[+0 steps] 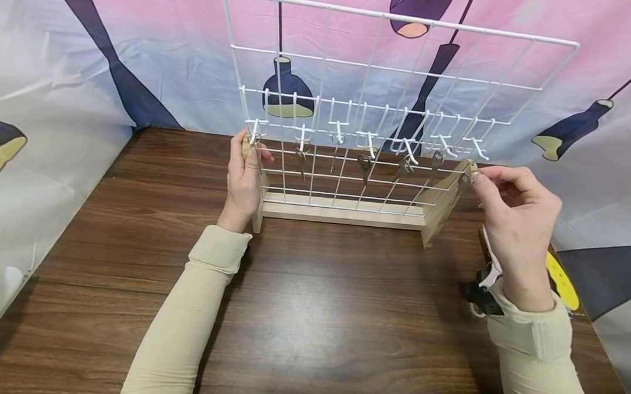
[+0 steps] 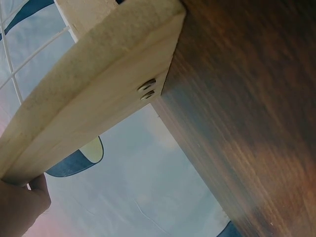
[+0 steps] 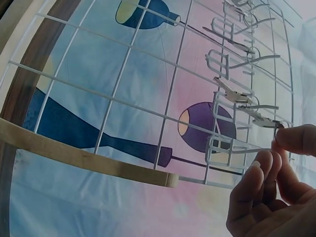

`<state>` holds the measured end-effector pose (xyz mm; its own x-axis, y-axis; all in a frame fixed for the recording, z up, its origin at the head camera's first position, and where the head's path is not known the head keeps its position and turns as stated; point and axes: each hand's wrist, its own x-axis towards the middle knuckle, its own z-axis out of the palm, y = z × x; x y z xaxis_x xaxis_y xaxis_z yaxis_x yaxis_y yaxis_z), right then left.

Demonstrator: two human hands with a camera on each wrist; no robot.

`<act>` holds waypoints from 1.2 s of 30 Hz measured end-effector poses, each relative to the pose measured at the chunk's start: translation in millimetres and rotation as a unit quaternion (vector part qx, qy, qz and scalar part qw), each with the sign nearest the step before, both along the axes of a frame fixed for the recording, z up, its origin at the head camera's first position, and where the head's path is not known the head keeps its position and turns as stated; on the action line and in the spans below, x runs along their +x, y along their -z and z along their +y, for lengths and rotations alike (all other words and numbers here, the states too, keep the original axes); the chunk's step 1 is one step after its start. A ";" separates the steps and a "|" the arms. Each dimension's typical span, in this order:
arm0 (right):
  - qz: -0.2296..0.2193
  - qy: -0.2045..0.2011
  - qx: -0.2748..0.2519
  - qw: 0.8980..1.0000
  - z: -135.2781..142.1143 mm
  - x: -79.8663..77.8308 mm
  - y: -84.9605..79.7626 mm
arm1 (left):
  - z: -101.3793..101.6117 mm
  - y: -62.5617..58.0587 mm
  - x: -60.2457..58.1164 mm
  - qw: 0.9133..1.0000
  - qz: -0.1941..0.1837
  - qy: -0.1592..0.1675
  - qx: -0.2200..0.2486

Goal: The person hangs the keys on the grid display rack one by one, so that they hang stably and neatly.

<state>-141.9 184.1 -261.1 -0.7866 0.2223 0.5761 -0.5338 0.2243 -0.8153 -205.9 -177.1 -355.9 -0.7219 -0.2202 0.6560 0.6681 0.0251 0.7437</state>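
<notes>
A white wire grid rack (image 1: 402,18) stands on two wooden side pieces, with white hooks in a row across it. Keys on rings hang from several hooks, among them one key (image 1: 366,164) near the middle. At the left end, my left hand (image 1: 244,182) grips the top of the wooden side piece (image 2: 98,84). My right hand (image 1: 523,215) pinches the ring of another key (image 3: 261,118) between thumb and fingertips. That key is just in front of the right side piece (image 1: 442,205), close below the bare rightmost hook (image 1: 475,146).
The rack stands toward the back of a dark brown wooden table (image 1: 310,314), before a printed cloth backdrop (image 1: 189,68). A wooden crossbar (image 1: 341,213) joins the side pieces low down. Beyond my right wrist lies a yellow object (image 1: 562,281), partly hidden by the forearm.
</notes>
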 end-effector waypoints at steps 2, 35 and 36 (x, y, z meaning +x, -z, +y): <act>0.010 -0.002 -0.015 1.000 -0.8 0.4 -2.6 | 0.4 -0.7 0.2 1.000 -0.003 -0.003 0.002; -0.013 0.022 -0.038 0.999 5.4 -9.9 -10.8 | -0.9 1.6 -1.9 1.000 0.014 -0.006 -0.012; -0.013 0.021 -0.039 0.999 5.4 -10.0 -11.0 | -0.7 1.3 -1.7 1.000 0.012 -0.006 -0.010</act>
